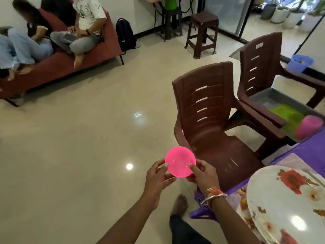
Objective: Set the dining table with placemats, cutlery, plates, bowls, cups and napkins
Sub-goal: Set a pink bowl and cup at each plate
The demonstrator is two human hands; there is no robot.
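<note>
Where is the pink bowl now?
The pink bowl is lower centre in the head view, pinched between left hand and right hand, beside the nearest brown chair.

Pink plastic bowl (180,162), open side up, was mid-air over floor (88,155); white floral plate (288,203) lay flat on bench (309,147).

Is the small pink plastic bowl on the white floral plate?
No, left hand and right hand hold the bowl over the floor, off the plate.
</note>
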